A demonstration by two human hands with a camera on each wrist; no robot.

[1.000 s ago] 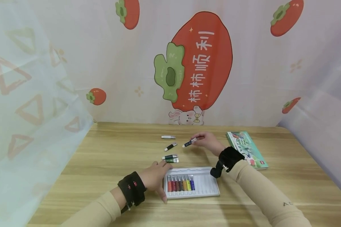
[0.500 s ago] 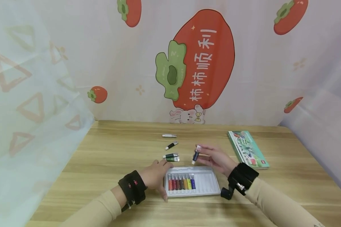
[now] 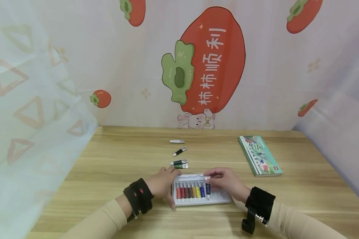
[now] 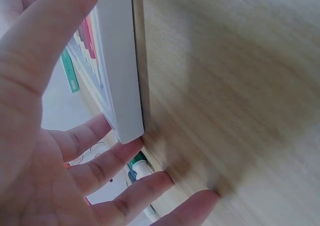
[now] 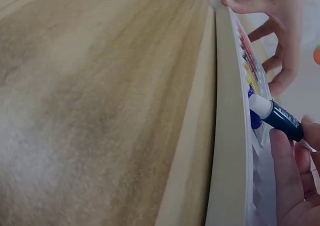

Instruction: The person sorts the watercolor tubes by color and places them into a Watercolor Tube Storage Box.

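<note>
A white tray [image 3: 222,198] holds a row of paint tubes [image 3: 190,191] running from red through brown and yellow to blue. My left hand [image 3: 161,184] rests at its left end, thumb by the front corner and fingers spread by the back one. In the left wrist view, fingertips touch the corner of the tray's wall [image 4: 120,60]. My right hand [image 3: 227,182] pinches a dark blue paint tube [image 3: 208,190] by its crimped end, over the slot beside the blue tube. The right wrist view shows the tube's white cap [image 5: 260,105] pointing toward the tray's front edge.
Behind the tray, loose tubes lie on the wooden table [image 3: 122,149]: a white one [image 3: 177,141], a black one [image 3: 179,152], a dark green one [image 3: 178,162] and a green one [image 3: 180,166]. A flat teal printed package [image 3: 261,156] lies at the back right.
My right hand has brought the dark blue tube from behind the tray down to it, turning the cap toward the front. The left hand has stayed at the tray's left end.
</note>
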